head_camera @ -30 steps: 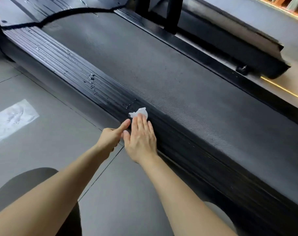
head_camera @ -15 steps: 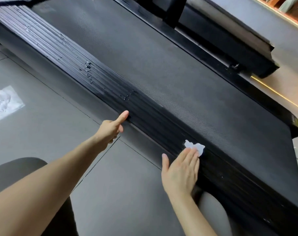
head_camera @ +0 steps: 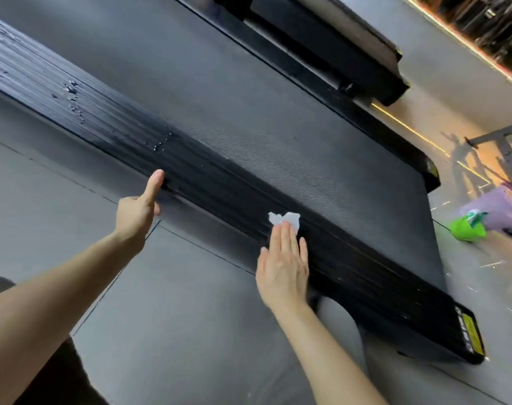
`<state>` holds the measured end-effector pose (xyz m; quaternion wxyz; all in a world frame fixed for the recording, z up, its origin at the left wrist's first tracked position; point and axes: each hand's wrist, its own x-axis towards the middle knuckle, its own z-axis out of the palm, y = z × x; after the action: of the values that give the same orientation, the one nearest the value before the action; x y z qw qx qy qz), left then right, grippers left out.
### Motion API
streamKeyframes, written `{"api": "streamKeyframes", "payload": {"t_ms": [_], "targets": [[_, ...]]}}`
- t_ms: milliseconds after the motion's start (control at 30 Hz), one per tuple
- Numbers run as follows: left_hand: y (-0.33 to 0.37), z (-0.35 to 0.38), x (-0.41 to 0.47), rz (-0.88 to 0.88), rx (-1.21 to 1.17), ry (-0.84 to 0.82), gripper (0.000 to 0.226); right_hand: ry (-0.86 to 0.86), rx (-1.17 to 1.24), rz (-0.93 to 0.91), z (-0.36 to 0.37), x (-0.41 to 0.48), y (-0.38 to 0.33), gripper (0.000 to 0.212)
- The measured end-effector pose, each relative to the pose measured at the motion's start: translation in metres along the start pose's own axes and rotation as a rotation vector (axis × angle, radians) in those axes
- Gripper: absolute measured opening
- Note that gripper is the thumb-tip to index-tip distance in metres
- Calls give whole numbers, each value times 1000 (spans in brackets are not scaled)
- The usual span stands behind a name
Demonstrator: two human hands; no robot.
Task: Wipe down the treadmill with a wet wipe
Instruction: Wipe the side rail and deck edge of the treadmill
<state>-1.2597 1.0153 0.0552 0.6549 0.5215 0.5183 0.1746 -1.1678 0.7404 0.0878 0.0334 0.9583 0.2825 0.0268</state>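
Two bare hands in view. Left hand (head_camera: 138,209): fingers curled in, holding nothing, thumb extended and touching the outer edge of the treadmill's (head_camera: 249,118) ribbed side rail (head_camera: 111,124). Water droplets (head_camera: 73,96) sit on the rail farther left. Right hand (head_camera: 284,264): fingers straight and together, pressing the white wet wipe (head_camera: 284,219) flat on the same rail, beside the belt edge. Green object (head_camera: 465,228) on floor past the treadmill's right end.
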Motion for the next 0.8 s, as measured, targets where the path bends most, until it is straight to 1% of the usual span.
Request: {"api": "streamKeyframes", "payload": {"t_ms": [33, 100, 133, 200, 267, 333, 367, 433, 500, 533, 567, 600, 700, 733, 800], "targets": [[-2, 4, 0, 7, -18, 3, 87, -42, -37, 138, -1, -8, 29, 73], [-4, 10, -1, 24, -58, 12, 87, -217, -106, 403, -10, -17, 68, 100], [-4, 13, -1, 29, -76, 18, 86, -281, -121, 476, -14, -19, 76, 110], [-4, 16, -2, 23, -106, 29, 85, -303, -99, 517, -21, -20, 69, 118], [-4, 17, -4, 13, -120, 19, 83, -224, -13, 466, -22, -20, 41, 121], [-4, 18, -4, 23, -129, 28, 82, -81, 72, 292, -15, -14, -2, 114], [-4, 18, -4, 28, -132, 37, 81, -35, 122, 185, -12, -9, -26, 108], [-4, 19, -6, 30, -122, 34, 80, -8, 246, -28, -10, 2, -69, 94], [-3, 17, -7, 26, -86, 13, 81, 3, 364, -219, -17, 13, -85, 75], [-2, 15, -6, 25, -68, -3, 81, 15, 401, -282, -16, 18, -79, 65], [-1, 13, -6, 20, -47, -26, 82, 39, 419, -309, -16, 20, -65, 57], [1, 10, -5, 14, -24, -49, 82, 68, 420, -293, -15, 22, -47, 54], [6, 1, -4, -13, 41, -153, 85, 190, 467, -34, -11, 22, 7, 57], [8, -2, -4, -20, 57, -193, 86, 261, 458, -10, -10, 23, 12, 57], [13, -8, -4, -42, 91, -271, 88, 407, 456, -67, -7, 28, -1, 51]]}}
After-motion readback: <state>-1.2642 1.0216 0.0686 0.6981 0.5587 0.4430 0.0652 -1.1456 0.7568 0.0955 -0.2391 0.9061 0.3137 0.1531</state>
